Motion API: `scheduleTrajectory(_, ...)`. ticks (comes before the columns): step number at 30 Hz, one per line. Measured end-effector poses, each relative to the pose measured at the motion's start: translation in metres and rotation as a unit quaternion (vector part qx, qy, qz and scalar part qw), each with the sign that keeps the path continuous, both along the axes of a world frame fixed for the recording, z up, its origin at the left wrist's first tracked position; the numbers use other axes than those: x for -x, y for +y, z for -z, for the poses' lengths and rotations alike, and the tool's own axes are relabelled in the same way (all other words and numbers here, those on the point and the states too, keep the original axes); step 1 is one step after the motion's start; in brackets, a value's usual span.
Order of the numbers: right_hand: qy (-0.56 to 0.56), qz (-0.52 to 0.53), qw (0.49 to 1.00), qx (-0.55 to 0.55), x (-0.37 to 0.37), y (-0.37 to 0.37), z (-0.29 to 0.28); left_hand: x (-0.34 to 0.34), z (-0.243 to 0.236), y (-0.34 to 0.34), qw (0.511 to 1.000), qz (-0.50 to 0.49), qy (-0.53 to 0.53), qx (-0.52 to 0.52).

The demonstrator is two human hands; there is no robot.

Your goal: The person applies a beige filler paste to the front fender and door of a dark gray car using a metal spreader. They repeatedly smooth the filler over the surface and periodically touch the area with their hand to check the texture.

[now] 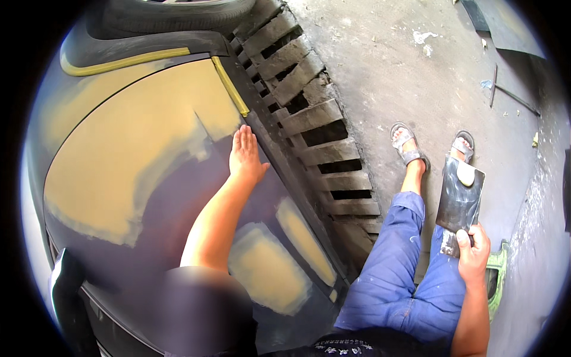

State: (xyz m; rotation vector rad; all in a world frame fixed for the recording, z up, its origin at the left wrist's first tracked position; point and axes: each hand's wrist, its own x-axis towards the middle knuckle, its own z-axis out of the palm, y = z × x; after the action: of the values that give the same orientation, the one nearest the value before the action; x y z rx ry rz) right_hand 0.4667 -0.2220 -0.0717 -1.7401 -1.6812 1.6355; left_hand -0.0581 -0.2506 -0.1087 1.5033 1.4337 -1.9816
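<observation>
Spreader plate (459,193) in right hand (473,250), panel (137,154) under left hand (245,156)

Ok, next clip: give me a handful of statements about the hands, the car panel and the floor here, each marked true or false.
1. The left hand lies flat, fingers together, on the car panel. True.
2. The right hand is empty. False: it holds a flat metal spreader board with a pale dab of filler near its top.
3. The panel shows large tan filler patches on dark paint. True.
4. Yellow masking tape wraps the left wrist. False: the tape runs along the panel's edge, above the fingertips.
5. The person stands barefoot on grass. False: sandalled feet stand on concrete beside a slatted floor grate.
</observation>
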Motion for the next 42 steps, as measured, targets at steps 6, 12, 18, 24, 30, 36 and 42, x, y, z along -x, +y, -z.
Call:
scheduleTrajectory(6,-0.016,0.002,1.000,-0.011,-0.004,-0.001,0.003,-0.028,-0.002,-0.035,0.998,0.023,-0.022,0.053)
scheduleTrajectory(12,0.009,0.009,1.000,-0.017,0.002,0.004,-0.003,-0.042,-0.004,-0.077,0.992,0.013,-0.095,0.082)
scheduleTrajectory(18,-0.002,0.005,1.000,-0.016,-0.002,0.006,-0.007,-0.072,-0.013,-0.119,0.983,0.009,-0.147,0.114)
scheduleTrajectory(24,-0.004,0.002,1.000,-0.015,-0.006,0.007,-0.009,-0.099,-0.026,-0.176,0.968,0.023,-0.196,0.155)
scheduleTrajectory(30,0.011,0.017,1.000,-0.020,-0.006,0.007,-0.011,-0.124,-0.062,-0.201,0.944,-0.009,-0.254,0.210)
scheduleTrajectory(36,0.015,0.012,0.999,-0.026,-0.008,0.006,-0.011,-0.080,-0.061,-0.160,0.968,0.027,-0.209,0.139)
scheduleTrajectory(42,0.015,-0.006,0.999,-0.032,-0.010,0.007,-0.012,-0.060,-0.016,-0.123,0.996,0.046,-0.072,0.033)
